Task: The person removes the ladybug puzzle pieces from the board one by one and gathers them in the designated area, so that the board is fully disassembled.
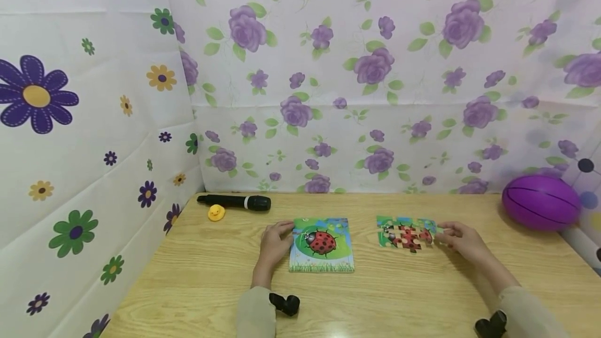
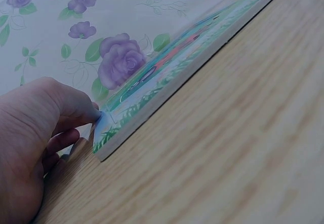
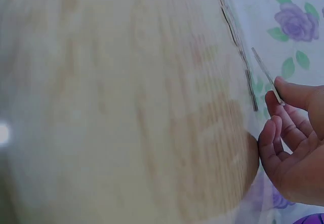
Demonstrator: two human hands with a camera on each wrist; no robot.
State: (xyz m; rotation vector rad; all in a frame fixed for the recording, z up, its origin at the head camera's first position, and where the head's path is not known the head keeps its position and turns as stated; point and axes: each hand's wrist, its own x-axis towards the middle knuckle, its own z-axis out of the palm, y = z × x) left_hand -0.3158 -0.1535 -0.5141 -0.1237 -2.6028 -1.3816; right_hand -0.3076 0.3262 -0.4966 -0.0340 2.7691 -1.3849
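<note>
A square ladybug picture board (image 1: pixel 321 261) lies on the table in front. My left hand (image 1: pixel 276 242) holds its left edge near the far corner; in the left wrist view the thumb (image 2: pixel 83 108) is against the board's corner, other fingers curled below. To the right lies a partly joined ladybug jigsaw puzzle (image 1: pixel 409 240) with gaps between its pieces. Beside its right side, my right hand (image 1: pixel 462 243) pinches a thin puzzle piece (image 3: pixel 265 71) between thumb and fingers. That piece is seen edge-on in the right wrist view, tilted above the table, so its picture is hidden.
A black microphone (image 1: pixel 235 202) and a yellow toy duck (image 1: pixel 216 213) lie at the back left. At the back right sits a purple ball (image 1: pixel 541 202). Flowered cloth (image 1: pixel 338 134) stands along the wooden table's (image 1: pixel 375 301) back and left sides.
</note>
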